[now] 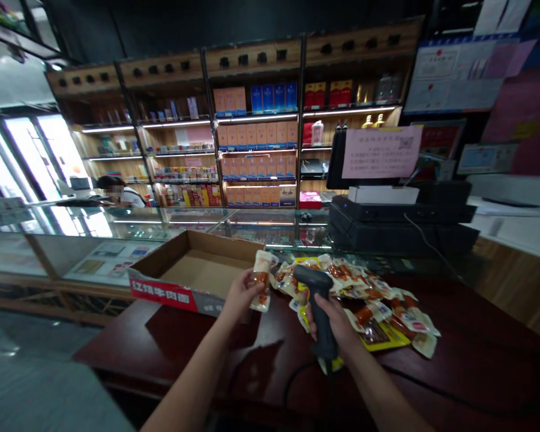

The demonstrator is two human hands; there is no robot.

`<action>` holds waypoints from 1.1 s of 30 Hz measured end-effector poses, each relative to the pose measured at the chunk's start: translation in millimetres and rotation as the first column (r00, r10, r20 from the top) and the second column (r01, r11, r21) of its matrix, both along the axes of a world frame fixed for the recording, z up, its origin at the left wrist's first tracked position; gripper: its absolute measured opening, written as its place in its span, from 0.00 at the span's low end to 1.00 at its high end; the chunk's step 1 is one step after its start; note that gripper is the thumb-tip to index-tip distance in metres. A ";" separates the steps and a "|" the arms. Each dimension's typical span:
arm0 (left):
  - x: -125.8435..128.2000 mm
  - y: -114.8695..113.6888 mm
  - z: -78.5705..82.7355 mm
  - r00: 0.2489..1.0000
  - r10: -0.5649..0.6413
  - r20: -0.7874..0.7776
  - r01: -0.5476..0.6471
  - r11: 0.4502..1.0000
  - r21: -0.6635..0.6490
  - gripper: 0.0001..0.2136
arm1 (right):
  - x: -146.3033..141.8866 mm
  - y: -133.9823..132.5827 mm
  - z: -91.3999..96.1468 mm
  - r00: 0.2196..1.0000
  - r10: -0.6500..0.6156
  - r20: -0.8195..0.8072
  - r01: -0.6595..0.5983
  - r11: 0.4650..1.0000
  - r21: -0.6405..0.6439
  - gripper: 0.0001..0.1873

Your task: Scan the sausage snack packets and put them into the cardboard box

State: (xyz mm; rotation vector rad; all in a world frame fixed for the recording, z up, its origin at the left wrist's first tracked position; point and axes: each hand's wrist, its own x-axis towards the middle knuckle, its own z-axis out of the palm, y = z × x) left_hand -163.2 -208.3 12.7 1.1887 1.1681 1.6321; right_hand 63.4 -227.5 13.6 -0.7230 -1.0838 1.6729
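two bare forearms come up from the bottom edge over a dark red counter (454,360). the right hand (337,324) is wrapped around the grip of a black barcode scanner (317,300), fingers closed about the handle, with the scanner's head up and turned toward the left. a dark cable (292,384) runs from the base of the handle down across the counter. the left hand (242,294) pinches a snack packet (261,279) between thumb and fingers and holds it upright just beside the scanner's head, above the counter and in front of the near corner of a cardboard box (162,293). the box is a shallow open tray with a red printed strip along its front wall, lying on the counter to the left.

behind the scanner and to its right a pile of snack packets (387,312) lies spread on the counter, some on yellow wrapping. further back stands a black cash register (400,222) with a pink notice (381,153) hung on the back of its screen. a glass display case (117,240) runs to the left, with lit wooden shelves (256,150) of boxed goods behind it. a person (117,192) is behind the case at far left.
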 end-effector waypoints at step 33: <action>113.2 138.6 -18.8 0.602 0.123 -0.789 -0.264 0.963 -0.052 0.17 | 63.5 93.2 -54.8 0.965 -0.022 -0.262 0.033 0.999 0.041 0.19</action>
